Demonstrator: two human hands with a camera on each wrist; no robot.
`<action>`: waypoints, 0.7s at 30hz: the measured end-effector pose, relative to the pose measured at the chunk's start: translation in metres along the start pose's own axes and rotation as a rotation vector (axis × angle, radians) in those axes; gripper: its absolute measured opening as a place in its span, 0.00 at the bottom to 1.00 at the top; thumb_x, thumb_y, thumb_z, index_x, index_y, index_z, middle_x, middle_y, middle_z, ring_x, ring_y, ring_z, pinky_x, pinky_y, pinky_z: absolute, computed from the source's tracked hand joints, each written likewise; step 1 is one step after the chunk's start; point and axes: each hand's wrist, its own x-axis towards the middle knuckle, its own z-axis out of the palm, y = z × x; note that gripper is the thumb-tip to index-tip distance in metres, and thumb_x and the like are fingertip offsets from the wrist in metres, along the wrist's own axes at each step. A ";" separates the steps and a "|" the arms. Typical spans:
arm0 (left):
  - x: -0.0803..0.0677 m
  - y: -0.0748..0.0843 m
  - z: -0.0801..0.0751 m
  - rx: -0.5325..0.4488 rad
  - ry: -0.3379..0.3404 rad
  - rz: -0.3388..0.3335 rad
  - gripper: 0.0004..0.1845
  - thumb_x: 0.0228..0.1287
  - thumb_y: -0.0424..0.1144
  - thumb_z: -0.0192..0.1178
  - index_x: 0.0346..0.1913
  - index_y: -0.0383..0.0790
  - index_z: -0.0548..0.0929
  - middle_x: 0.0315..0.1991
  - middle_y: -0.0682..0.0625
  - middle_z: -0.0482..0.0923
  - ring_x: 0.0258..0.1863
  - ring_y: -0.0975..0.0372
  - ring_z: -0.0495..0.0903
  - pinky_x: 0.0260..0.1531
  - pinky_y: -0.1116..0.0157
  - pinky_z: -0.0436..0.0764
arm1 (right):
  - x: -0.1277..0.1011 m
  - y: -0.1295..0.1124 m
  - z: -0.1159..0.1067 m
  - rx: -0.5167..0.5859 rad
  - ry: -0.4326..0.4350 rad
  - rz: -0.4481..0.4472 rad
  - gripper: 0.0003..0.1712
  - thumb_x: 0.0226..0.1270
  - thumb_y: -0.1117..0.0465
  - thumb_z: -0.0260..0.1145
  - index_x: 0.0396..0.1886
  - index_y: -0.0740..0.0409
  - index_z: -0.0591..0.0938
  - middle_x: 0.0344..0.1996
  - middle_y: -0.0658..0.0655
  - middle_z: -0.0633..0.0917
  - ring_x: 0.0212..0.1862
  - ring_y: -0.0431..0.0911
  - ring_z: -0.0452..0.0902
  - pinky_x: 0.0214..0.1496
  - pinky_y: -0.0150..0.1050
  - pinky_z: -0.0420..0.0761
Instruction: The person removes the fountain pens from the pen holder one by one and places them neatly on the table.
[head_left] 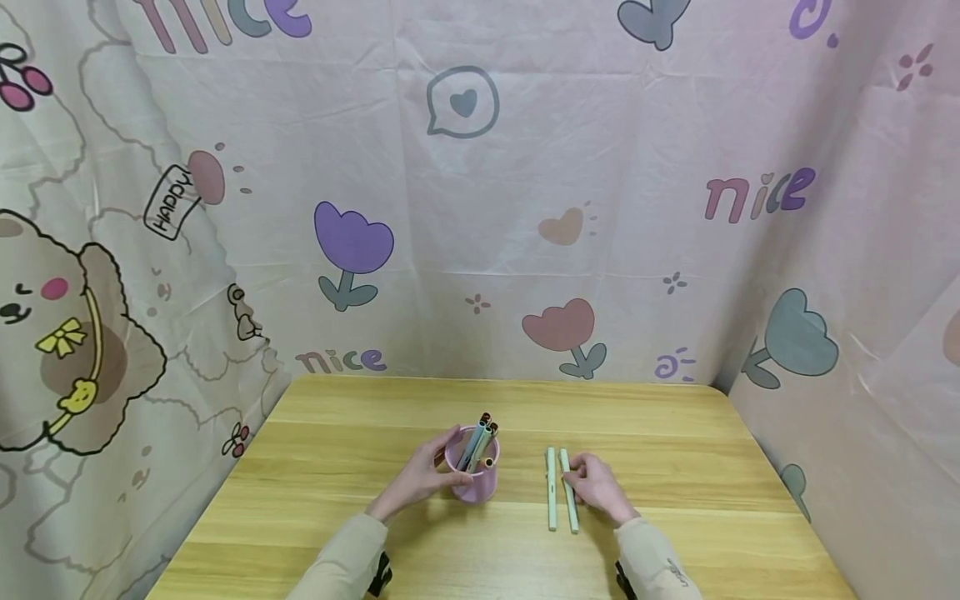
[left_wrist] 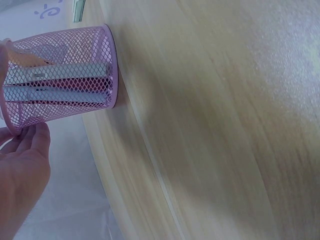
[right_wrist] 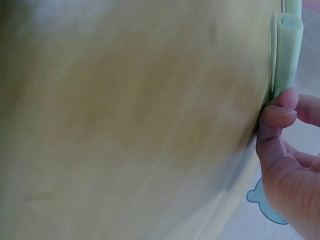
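Pens are the matter in hand, but the largest thing bearing them is the wooden bench [head_left: 675,467], walled round by a printed cloth backdrop [head_left: 465,208]. Next in size is the pink mesh pen holder [head_left: 471,479], standing upright near the middle of the bench with several pens [head_left: 480,437] leaning in it, their ends above the rim. The left hand [head_left: 423,475] curls round the holder's left wall, fingers on the mesh. Just to the right of the holder lie two pale green pens [head_left: 561,490] side by side on the bench, roughly parallel. The right hand [head_left: 596,487] pinches the nearer green pen [right_wrist: 286,55] between thumb and fingertips at its right side; the other one lies just beside it.

The likely risks are small ones. The pens are round and smooth, so a loose pinch could let the held one roll or slip and knock its neighbour askew. The holder looks light, and pens leaning to one side could tip it if the left hand slackened. A pen brought in at a slant might also catch the mesh rim or the ends already standing up.
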 end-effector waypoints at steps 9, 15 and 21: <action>0.000 0.001 0.001 -0.010 -0.001 -0.011 0.50 0.60 0.41 0.72 0.75 0.20 0.53 0.73 0.26 0.61 0.72 0.35 0.66 0.73 0.42 0.65 | 0.001 0.000 -0.001 -0.042 0.005 -0.020 0.15 0.68 0.68 0.64 0.50 0.73 0.77 0.28 0.56 0.79 0.21 0.43 0.75 0.20 0.31 0.78; 0.000 0.002 0.001 -0.007 0.004 -0.013 0.50 0.60 0.41 0.72 0.75 0.21 0.54 0.73 0.26 0.61 0.72 0.35 0.66 0.73 0.42 0.66 | 0.002 0.000 0.000 -0.048 0.011 -0.020 0.15 0.67 0.68 0.65 0.49 0.73 0.77 0.28 0.56 0.79 0.21 0.42 0.75 0.19 0.30 0.78; 0.000 0.002 0.001 -0.008 0.002 -0.006 0.51 0.60 0.41 0.72 0.75 0.20 0.54 0.73 0.26 0.62 0.71 0.35 0.66 0.73 0.42 0.66 | 0.002 0.000 0.001 -0.046 0.013 -0.030 0.14 0.67 0.68 0.65 0.48 0.73 0.77 0.28 0.56 0.79 0.20 0.42 0.75 0.19 0.28 0.77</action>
